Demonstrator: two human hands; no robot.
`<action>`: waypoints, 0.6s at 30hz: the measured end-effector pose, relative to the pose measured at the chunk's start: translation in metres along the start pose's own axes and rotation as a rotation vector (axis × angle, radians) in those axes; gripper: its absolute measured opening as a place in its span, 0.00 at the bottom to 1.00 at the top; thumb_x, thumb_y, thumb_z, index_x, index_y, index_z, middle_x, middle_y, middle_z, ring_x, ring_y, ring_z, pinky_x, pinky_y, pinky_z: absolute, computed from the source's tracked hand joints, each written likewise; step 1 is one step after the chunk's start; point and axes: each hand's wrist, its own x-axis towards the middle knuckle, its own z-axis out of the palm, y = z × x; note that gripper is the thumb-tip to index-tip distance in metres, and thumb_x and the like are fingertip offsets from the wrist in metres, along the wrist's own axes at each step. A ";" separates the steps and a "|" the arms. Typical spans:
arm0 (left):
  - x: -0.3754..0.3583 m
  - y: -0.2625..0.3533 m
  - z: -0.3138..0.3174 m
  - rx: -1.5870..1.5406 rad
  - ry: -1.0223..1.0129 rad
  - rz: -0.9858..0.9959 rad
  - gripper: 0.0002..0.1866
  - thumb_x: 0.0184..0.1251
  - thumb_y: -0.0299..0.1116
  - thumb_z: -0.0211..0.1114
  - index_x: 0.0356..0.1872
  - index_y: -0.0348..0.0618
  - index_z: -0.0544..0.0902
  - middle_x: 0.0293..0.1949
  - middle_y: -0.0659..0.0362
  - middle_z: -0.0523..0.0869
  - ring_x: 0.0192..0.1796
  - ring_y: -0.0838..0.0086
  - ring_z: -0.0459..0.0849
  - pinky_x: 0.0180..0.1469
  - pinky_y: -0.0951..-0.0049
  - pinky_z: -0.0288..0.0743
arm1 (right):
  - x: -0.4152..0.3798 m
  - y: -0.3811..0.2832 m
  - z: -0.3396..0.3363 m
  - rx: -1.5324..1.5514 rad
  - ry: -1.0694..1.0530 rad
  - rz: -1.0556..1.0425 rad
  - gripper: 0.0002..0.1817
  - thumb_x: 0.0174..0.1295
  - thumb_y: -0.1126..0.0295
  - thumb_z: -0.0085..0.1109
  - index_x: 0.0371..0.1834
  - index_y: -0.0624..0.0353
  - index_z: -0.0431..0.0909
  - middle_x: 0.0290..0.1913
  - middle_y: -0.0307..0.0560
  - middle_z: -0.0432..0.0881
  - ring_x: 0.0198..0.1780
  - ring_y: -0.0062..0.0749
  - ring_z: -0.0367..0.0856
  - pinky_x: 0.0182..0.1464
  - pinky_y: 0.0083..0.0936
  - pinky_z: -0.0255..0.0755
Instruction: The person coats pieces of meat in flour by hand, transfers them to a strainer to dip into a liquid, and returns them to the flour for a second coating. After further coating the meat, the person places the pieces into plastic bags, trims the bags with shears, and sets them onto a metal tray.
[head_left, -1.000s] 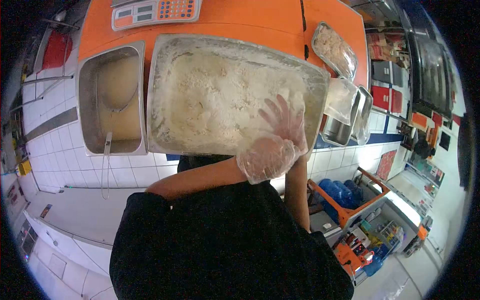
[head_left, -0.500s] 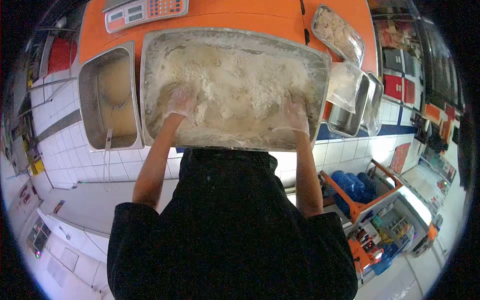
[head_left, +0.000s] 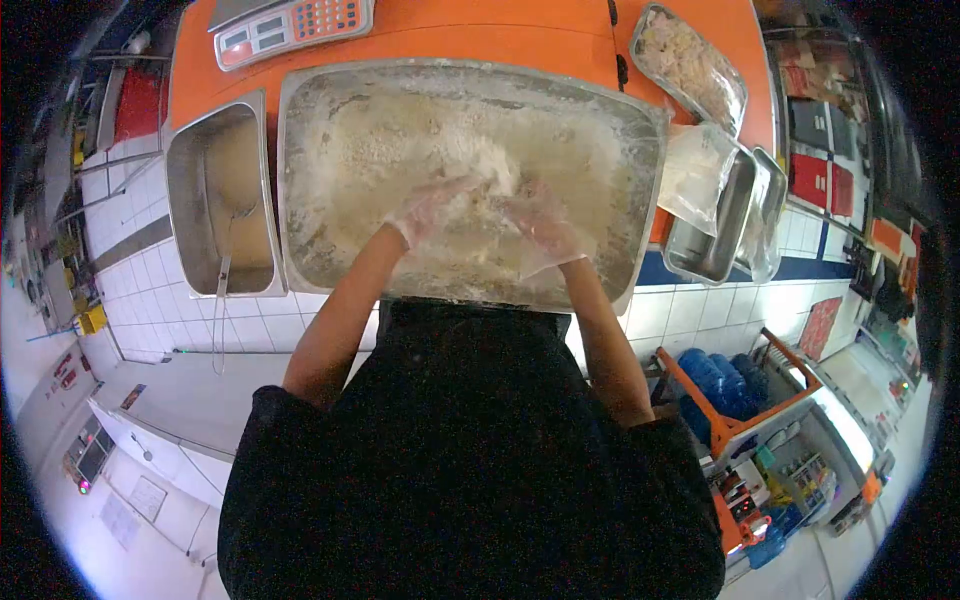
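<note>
Both hands (head_left: 430, 212) are slightly apart amid whitish powder (head_left: 390, 145), grip unclear; scale (head_left: 285, 32) markings illegible.

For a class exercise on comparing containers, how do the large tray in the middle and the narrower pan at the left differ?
The large tray is wide, while the narrower pan is much smaller.
The large tray holds pale, clumpy powder; the narrower pan holds smoother tan contents.
The left hand and right hand are in the large tray; a long-handled utensil rests in the narrower pan.
Both look metal.
</note>
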 end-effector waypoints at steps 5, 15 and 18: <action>0.006 0.028 0.019 0.733 0.224 0.050 0.28 0.66 0.47 0.59 0.64 0.44 0.73 0.59 0.45 0.77 0.59 0.59 0.76 0.63 0.59 0.70 | 0.007 -0.012 0.028 -0.920 0.534 -0.264 0.37 0.61 0.60 0.59 0.73 0.54 0.57 0.66 0.61 0.68 0.64 0.51 0.71 0.63 0.41 0.69; 0.014 0.034 -0.026 1.095 0.231 -0.155 0.36 0.55 0.55 0.62 0.61 0.42 0.71 0.52 0.42 0.79 0.54 0.49 0.78 0.57 0.50 0.69 | 0.032 -0.013 -0.028 -0.970 0.538 -0.224 0.24 0.61 0.59 0.58 0.60 0.54 0.71 0.54 0.62 0.75 0.54 0.55 0.75 0.53 0.45 0.72; 0.016 0.050 -0.020 1.088 0.305 -0.024 0.36 0.55 0.55 0.61 0.63 0.47 0.71 0.56 0.44 0.78 0.58 0.50 0.76 0.62 0.51 0.67 | 0.046 0.041 -0.042 -1.334 0.578 -0.853 0.21 0.63 0.61 0.56 0.58 0.55 0.73 0.51 0.57 0.76 0.52 0.46 0.76 0.49 0.43 0.74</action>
